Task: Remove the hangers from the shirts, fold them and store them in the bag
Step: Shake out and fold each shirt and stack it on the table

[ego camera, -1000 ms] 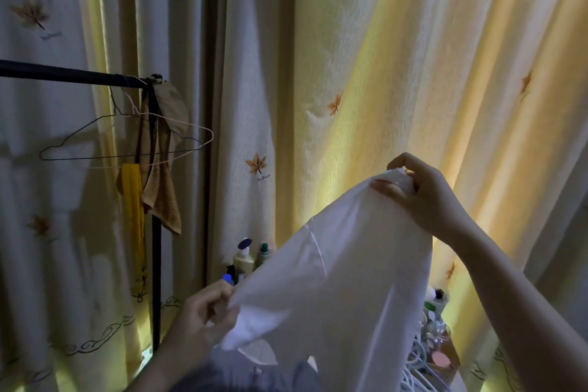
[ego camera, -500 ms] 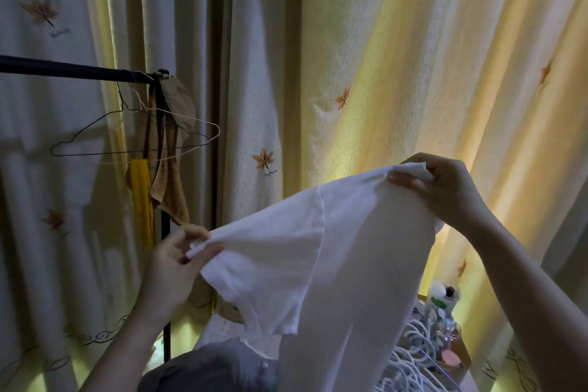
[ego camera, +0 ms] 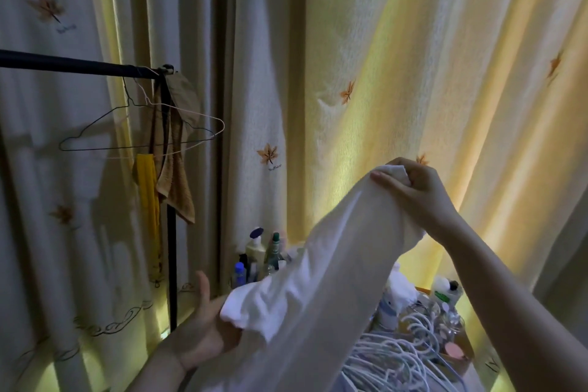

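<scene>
step: folding | right hand [ego camera: 413,197] pinching shirt [ego camera: 334,280] top | left hand [ego camera: 197,328] flat-open under sleeve [ego camera: 254,302] | tip: pull top taut, lay sleeve in straight, no bunching

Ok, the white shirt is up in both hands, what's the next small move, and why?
Probably close the left hand on the bunched edge of the shirt lying across its open palm, then lift it level with the right hand. The right hand pinches the top corner high, while the cloth sags diagonally between them, too crumpled to fold.
</scene>
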